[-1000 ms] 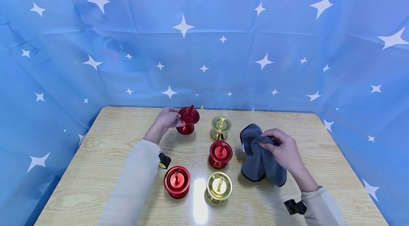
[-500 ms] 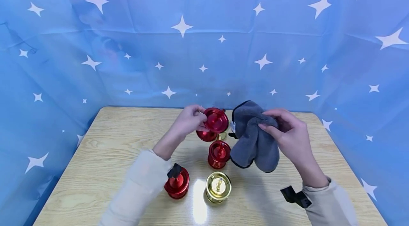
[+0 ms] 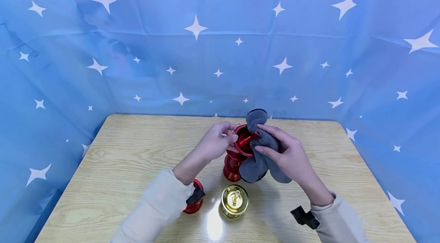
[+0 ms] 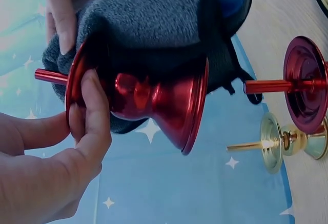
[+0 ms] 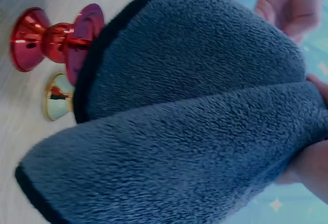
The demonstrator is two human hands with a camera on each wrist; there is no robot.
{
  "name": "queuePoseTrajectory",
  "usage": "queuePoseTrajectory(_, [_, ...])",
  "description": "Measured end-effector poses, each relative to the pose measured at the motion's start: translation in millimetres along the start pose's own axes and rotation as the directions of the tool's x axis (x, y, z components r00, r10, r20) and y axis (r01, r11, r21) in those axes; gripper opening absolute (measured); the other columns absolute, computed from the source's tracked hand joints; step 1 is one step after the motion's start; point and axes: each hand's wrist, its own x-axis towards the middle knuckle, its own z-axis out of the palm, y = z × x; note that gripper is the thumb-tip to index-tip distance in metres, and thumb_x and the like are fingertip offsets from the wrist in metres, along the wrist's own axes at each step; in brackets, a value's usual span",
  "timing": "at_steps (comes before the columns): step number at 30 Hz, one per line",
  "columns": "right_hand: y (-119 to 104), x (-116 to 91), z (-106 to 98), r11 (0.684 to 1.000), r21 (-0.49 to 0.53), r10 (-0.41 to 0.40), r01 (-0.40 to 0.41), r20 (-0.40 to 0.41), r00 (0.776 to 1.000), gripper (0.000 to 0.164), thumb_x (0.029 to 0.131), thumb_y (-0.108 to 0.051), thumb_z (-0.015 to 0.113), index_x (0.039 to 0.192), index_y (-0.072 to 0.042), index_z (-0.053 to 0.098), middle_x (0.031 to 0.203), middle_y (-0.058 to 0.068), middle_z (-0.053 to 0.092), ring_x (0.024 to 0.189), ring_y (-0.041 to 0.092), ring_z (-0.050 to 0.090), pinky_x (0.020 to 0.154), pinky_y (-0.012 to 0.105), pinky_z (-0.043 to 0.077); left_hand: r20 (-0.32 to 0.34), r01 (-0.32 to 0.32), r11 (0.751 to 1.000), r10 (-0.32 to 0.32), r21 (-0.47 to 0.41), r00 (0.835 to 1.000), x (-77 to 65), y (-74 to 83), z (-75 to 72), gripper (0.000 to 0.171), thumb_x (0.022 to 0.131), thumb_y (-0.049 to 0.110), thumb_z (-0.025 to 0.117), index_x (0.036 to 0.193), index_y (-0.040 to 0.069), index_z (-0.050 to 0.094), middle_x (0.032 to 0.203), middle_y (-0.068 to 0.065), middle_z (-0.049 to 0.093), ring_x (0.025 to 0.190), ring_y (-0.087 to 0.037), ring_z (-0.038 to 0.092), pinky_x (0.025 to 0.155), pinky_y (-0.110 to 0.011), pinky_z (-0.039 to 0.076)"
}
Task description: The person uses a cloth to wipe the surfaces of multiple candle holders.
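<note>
Near the back of the table, my left hand pinches the rim of a red metal candle holder between thumb and fingers. It is lifted and tilted, its central pin leaning to the right. My right hand grips a folded grey cloth with dark edging. In the left wrist view the cloth drapes along the holder's far side, up against its upper dish. The right wrist view is mostly filled by the cloth, which hides the held holder there.
A red candle holder and a gold one stand in front of my hands. Another red one is partly behind my left sleeve. The left wrist view shows a further gold holder. A starry blue curtain backs the table.
My left hand has lifted the red candle holder off the table and carried it right. My right hand has raised the cloth and brought it left against the holder.
</note>
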Motion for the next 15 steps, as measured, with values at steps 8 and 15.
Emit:
queuePoseTrajectory(8, [9,-6,6,0.996,-0.083,0.031,-0.028,0.043,0.999,0.050,0.075,-0.004,0.074,0.121,-0.014,0.060,0.111,0.002,0.061,0.099,0.016,0.057,0.082,0.018,0.045,0.002,-0.034,0.996,0.034,0.079,0.999,-1.7,-5.2,6.2,0.021,0.093,-0.005,0.043,0.112,-0.010,0.050,0.077,-0.011,0.047,0.067,-0.026,0.061,0.067,-0.033,0.054])
queuePoseTrajectory(15, [14,-7,10,0.997,-0.057,0.048,-0.045,0.054,0.997,0.040,0.075,-0.004,0.073,0.113,-0.009,0.064,0.103,0.003,0.062,0.092,0.013,0.058,0.078,0.020,0.046,-0.017,-0.043,0.988,0.046,0.150,0.999,-0.4,-11.1,9.8,0.022,0.093,-0.002,0.046,0.113,-0.007,0.053,0.074,-0.010,0.049,0.066,-0.026,0.062,0.061,-0.031,0.052])
